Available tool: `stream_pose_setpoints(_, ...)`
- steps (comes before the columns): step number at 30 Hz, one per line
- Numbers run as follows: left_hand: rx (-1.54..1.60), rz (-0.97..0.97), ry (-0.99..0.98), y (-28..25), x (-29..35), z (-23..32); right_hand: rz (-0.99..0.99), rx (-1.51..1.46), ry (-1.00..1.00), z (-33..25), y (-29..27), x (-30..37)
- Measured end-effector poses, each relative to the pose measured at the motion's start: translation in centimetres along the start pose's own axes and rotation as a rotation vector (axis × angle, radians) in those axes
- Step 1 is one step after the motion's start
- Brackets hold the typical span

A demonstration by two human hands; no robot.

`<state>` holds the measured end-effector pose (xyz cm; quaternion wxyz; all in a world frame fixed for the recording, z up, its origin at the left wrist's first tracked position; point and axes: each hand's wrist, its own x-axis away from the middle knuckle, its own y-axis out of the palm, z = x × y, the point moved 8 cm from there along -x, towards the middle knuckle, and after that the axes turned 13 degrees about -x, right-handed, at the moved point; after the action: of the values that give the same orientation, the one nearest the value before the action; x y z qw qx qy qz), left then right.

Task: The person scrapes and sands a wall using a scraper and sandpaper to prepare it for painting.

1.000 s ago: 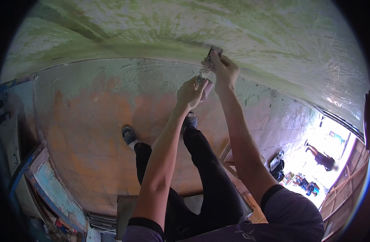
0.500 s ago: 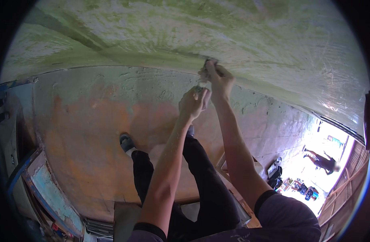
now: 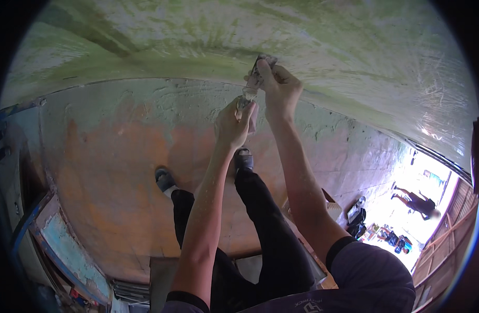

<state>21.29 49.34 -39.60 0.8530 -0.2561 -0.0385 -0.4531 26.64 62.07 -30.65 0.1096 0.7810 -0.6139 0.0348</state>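
Note:
My right hand [image 3: 282,96] is closed on a flat, dark-edged scraper [image 3: 268,58] smeared with pale filler. Its far edge is close to the green wall [image 3: 197,57]; whether they touch, I cannot tell. Just left and nearer, my left hand [image 3: 233,124] is wrapped around a small filler-smeared tool, probably a putty knife [image 3: 248,95], its handle mostly hidden by the fingers. The two tools meet or overlap between my hands. Streaks and patches of pale filler mark the green wall.
Below the wall spreads an orange and grey floor [image 3: 119,182] where my feet stand. A worn blue-framed panel [image 3: 70,240] is at lower left. Near my right elbow lies a box [image 3: 330,208]. At a bright opening on the right are a person [image 3: 416,203] and several items.
Both hands have shifted slightly left and farther up the picture, with the tools still held. More of the scraper shows. The view has tilted a little.

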Motion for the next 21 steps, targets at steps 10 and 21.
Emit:
stream_pose_setpoints(10, 0.020, -0.013, 0.033, -0.6, -0.7, 1.3, -0.021, 0.285, -0.042, 2.0, -1.2, -1.1)
stream_pose_setpoints(21, 0.015, -0.086, -0.095, -0.5, 0.6, -4.1, 0.049, 0.432, 0.053, 5.3, -0.8, -1.1)
